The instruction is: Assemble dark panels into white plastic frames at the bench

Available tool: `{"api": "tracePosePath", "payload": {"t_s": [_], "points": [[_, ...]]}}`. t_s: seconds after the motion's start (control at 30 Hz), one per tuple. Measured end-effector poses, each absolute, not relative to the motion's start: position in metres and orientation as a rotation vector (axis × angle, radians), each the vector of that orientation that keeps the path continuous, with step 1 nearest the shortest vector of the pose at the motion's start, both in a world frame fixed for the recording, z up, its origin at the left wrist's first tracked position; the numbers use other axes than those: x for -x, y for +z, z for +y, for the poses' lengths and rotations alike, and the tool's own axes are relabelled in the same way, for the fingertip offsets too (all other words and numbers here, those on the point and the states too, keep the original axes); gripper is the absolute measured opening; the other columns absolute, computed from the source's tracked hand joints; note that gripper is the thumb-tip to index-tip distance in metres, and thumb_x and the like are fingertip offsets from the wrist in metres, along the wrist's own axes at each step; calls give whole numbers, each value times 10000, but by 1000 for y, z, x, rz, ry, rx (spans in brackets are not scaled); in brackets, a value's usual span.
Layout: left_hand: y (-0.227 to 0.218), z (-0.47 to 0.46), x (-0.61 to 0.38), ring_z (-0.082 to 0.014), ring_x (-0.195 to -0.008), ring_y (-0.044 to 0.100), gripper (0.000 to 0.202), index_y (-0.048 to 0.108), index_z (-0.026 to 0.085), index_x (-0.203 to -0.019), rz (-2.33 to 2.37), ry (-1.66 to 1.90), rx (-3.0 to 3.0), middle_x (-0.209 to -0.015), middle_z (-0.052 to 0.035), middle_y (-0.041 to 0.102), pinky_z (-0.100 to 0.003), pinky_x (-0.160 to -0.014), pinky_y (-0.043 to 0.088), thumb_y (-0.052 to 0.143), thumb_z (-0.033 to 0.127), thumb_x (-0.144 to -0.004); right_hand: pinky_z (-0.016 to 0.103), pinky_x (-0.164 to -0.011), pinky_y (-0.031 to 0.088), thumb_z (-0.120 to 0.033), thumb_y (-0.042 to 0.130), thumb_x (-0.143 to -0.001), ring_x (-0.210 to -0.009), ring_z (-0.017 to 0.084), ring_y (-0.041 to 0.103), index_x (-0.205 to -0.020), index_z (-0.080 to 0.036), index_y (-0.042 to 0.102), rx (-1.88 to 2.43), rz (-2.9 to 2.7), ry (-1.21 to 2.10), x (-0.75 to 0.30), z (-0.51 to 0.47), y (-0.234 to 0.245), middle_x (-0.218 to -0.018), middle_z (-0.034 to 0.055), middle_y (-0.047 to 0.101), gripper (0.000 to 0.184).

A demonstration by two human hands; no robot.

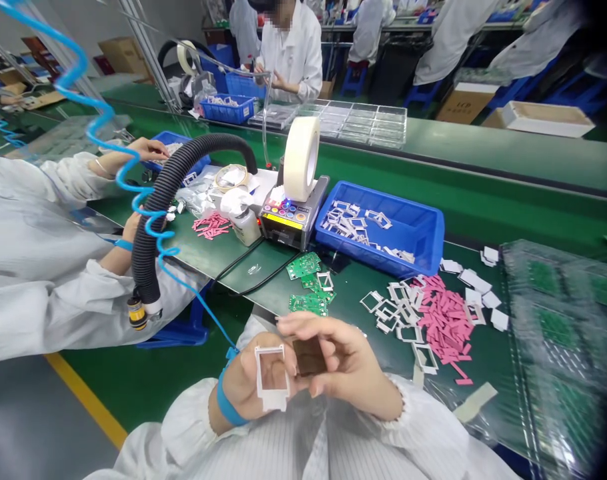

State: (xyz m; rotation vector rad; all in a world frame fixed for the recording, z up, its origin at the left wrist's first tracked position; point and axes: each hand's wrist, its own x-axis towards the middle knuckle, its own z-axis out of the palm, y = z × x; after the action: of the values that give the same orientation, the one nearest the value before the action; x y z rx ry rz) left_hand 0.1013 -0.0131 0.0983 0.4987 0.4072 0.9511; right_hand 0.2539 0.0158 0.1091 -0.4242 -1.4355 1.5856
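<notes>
In my left hand [238, 387], palm up with a blue wrist strap, rests a small white plastic frame [272, 375] with a rectangular window. My right hand [358, 367] grips a dark rectangular panel [310, 357] between thumb and fingers, just right of the frame. The panel's kind, perhaps a small screen, cannot be made out for sure. Beyond my hands lie several green circuit boards [306, 305], with one white frame on top of them. More white frames [386, 313] are scattered to the right, beside a heap of pink strips [443, 320].
A blue bin [423, 233] with white frames stands beside a tape dispenser [288, 220] carrying a large roll. Clear trays [558, 333] with green boards sit at the right. A black hose [146, 247] and coiled blue cord hang at left, near a co-worker's sleeve [48, 180].
</notes>
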Motion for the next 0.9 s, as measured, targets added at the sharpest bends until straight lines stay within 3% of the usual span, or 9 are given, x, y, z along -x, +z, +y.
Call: {"api": "tracePosePath", "payload": {"t_s": [0.07,0.2,0.3,0.73,0.9], "points": [[104,-12,-98,-308,-1016,586,444,723,197,-739,355,985,-570,-1030,-121,663,-459,-859,457,659,619,-616,389,-914,454,-438,682,-746,-1109,205,529,-1171,-328,517,536,-1502,1441,-259,15,118,-1196,54,571,469],[113,-9,-91,-292,-1070,550,346,752,222,-840,412,1002,-882,-1165,-122,607,-448,-939,398,715,498,-635,366,-794,453,-257,600,-838,-819,170,536,-889,-240,580,813,-1823,795,-270,15,140,-792,13,526,57],[117,-8,-87,-301,-1106,534,375,747,243,-909,432,1000,-1073,-1198,-122,593,-445,-976,365,750,458,-602,395,-834,410,-163,578,-833,-699,138,500,-806,-209,561,894,-1961,486,-271,15,147,-716,-12,490,57],[113,-10,-85,-297,-1087,525,389,727,278,-983,550,964,-1275,-1173,-116,579,-458,-985,354,684,486,-657,365,-799,375,-140,490,-873,-726,145,488,-789,-210,504,939,-2013,561,-271,15,135,-727,-12,498,111],[111,-6,-93,-304,-1100,511,372,745,228,-909,591,933,-1138,-1152,-121,556,-468,-998,339,708,484,-641,341,-755,368,-142,434,-893,-756,152,459,-779,-201,460,995,-2066,631,-275,10,138,-753,0,495,131]]}}
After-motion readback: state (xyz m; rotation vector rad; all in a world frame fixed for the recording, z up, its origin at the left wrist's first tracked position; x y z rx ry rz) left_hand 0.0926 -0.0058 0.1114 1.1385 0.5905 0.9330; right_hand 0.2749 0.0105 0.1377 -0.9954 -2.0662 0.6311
